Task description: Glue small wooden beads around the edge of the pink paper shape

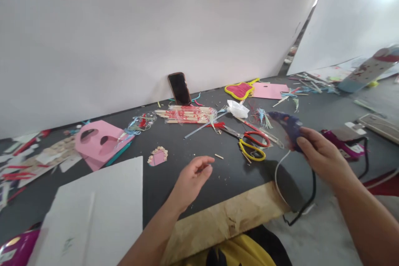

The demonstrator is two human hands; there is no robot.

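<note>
My right hand (pixel 314 149) is wrapped round a dark blue glue gun (pixel 285 126), raised above the right side of the dark table. A cord hangs below it. My left hand (pixel 195 178) hovers over the table with loosely curled fingers; thumb and index finger stand slightly apart, and nothing shows between them. Just beyond its fingertips lies a short piece of wooden stick (pixel 219 156). To its left is a small pink piece edged with pale round bits (pixel 158 156). Scissors with red and yellow handles (pixel 249 139) lie between the hands, farther back.
A phone (pixel 179 88) leans against the white partition (pixel 140 50). Wrapped wooden sticks (pixel 188 114) lie before it. At left are a pink cutout (pixel 98 141) and white board (pixel 106 208). A bottle (pixel 368 70) and purple device (pixel 344 143) are at right.
</note>
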